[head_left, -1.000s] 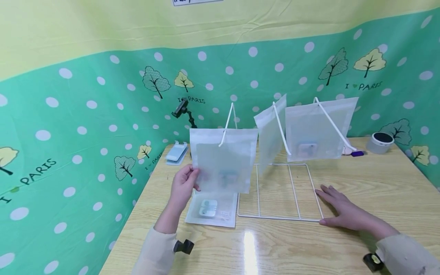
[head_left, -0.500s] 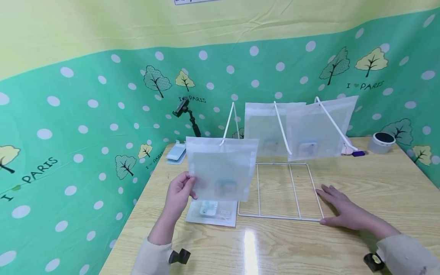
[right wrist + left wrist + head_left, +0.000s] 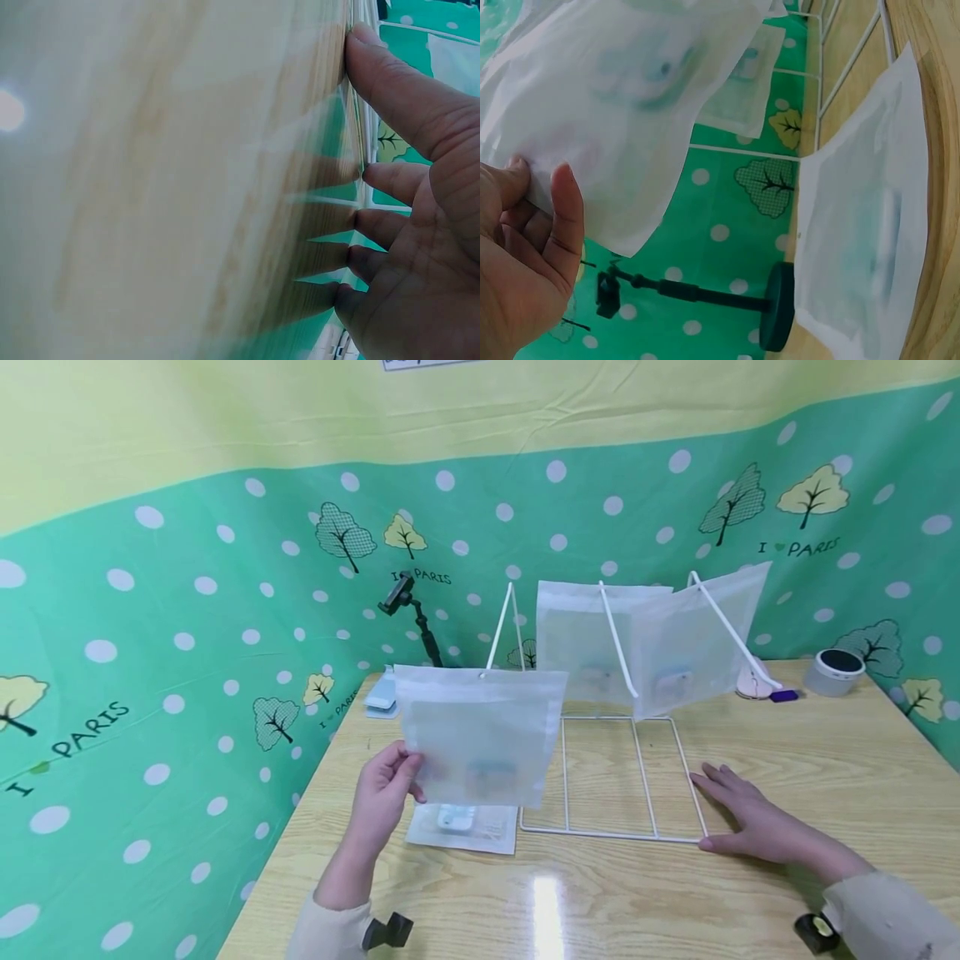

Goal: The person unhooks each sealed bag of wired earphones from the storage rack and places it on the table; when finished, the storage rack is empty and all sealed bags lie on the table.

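My left hand (image 3: pixel 381 789) pinches the left edge of a frosted packaging bag (image 3: pixel 480 735) between thumb and fingers. A pale item shows faintly inside the bag. The hole in its top edge lies right at the tip of the left prong (image 3: pixel 501 625) of a white wire display rack (image 3: pixel 613 836). Two similar bags, a middle bag (image 3: pixel 573 643) and a right bag (image 3: pixel 701 639), hang from the other prongs. My right hand (image 3: pixel 757 818) rests with spread fingers on the table at the rack base's right side; the right wrist view shows its fingertips (image 3: pixel 367 174) at the surface.
Another frosted bag (image 3: pixel 461 839) lies flat on the table left of the rack base. Behind stand a light blue folding stand (image 3: pixel 381 695) and a black phone holder (image 3: pixel 420 622). A white round speaker (image 3: pixel 832 675) and a purple item (image 3: pixel 784 696) are at the back right.
My left hand has drawn its bag toward me and down, so the hole has slid to the prong's tip. The middle bag has swung to face forward; the right bag has turned slightly. My right hand stays put.
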`<state>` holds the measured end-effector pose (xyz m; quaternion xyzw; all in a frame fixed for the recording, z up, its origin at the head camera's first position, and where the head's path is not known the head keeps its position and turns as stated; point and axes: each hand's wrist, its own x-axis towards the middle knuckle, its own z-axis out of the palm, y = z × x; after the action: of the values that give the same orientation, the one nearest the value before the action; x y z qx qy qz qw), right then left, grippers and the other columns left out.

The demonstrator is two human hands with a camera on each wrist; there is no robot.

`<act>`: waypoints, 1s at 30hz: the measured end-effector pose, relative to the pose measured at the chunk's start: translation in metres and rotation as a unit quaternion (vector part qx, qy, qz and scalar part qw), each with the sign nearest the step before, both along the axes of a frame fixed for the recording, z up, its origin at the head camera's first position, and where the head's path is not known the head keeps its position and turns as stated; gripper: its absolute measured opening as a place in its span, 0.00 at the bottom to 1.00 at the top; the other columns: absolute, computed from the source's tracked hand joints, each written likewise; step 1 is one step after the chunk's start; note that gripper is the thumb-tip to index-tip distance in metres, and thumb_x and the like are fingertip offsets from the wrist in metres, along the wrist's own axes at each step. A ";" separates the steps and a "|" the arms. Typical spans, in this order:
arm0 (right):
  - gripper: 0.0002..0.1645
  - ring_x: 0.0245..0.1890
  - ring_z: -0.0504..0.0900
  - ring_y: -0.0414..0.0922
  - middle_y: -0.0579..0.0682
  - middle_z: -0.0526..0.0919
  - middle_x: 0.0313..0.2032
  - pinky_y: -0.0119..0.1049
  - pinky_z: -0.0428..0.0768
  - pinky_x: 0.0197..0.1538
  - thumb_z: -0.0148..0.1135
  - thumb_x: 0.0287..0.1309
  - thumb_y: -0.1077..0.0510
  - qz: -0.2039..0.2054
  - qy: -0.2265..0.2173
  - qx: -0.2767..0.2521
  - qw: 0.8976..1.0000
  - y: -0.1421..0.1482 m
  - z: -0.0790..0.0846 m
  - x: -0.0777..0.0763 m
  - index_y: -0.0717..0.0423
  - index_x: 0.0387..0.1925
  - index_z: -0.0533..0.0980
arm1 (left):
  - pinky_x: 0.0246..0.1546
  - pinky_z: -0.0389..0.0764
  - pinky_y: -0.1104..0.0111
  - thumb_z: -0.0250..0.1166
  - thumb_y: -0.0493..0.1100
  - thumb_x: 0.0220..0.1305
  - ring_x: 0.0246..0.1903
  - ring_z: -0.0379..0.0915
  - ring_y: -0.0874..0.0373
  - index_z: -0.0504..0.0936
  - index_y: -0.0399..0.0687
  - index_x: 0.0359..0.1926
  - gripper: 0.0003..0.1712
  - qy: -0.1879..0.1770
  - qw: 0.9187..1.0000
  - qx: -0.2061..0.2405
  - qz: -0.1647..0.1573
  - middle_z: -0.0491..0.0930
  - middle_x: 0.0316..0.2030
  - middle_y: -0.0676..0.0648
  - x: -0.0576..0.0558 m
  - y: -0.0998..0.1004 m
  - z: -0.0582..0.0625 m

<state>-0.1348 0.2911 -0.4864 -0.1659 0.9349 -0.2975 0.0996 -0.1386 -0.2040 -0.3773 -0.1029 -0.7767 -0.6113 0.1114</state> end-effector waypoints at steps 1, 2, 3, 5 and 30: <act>0.60 0.68 0.43 0.75 0.74 0.50 0.70 0.76 0.48 0.60 0.72 0.45 0.36 0.000 0.000 -0.001 1.000 0.000 0.000 0.000 0.63 0.71 0.59 | 0.20 0.81 0.69 0.56 0.34 0.71 0.22 0.74 0.58 0.78 0.31 0.40 0.08 0.003 1.000 -0.002 0.000 0.84 0.37 0.50 0.001 -0.001 0.001; 0.59 0.68 0.43 0.75 0.74 0.50 0.70 0.76 0.48 0.60 0.72 0.45 0.36 0.001 0.000 -0.002 1.000 0.000 0.000 0.000 0.63 0.71 0.59 | 0.20 0.81 0.69 0.56 0.34 0.71 0.22 0.74 0.58 0.78 0.31 0.40 0.08 0.007 1.000 -0.005 -0.001 0.84 0.37 0.51 0.002 -0.001 0.002; 0.59 0.68 0.43 0.75 0.74 0.50 0.70 0.76 0.48 0.60 0.72 0.45 0.37 0.001 0.001 -0.003 1.000 0.000 0.000 0.000 0.63 0.71 0.59 | 0.20 0.80 0.69 0.56 0.33 0.71 0.21 0.74 0.58 0.78 0.30 0.40 0.08 0.012 1.000 -0.006 -0.002 0.84 0.37 0.52 0.003 -0.003 0.003; 0.59 0.68 0.43 0.75 0.74 0.50 0.70 0.76 0.48 0.60 0.73 0.45 0.37 0.003 0.002 -0.006 1.000 0.001 -0.001 0.000 0.64 0.70 0.59 | 0.19 0.80 0.70 0.56 0.33 0.71 0.21 0.74 0.59 0.78 0.30 0.40 0.07 0.022 1.000 -0.006 -0.004 0.84 0.37 0.54 0.004 -0.006 0.004; 0.59 0.69 0.42 0.75 0.74 0.49 0.70 0.76 0.48 0.61 0.73 0.45 0.37 0.005 0.004 -0.005 1.000 0.002 -0.001 -0.001 0.64 0.71 0.59 | 0.12 0.71 0.76 0.54 0.30 0.70 0.15 0.67 0.63 0.81 0.45 0.35 0.11 0.050 0.992 0.096 0.057 0.76 0.22 0.52 0.014 -0.111 0.003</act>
<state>-0.1357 0.2931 -0.4870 -0.1724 0.9328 -0.3014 0.0966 -0.1242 -0.3150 -0.3746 -0.0776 -0.7124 -0.6700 0.1940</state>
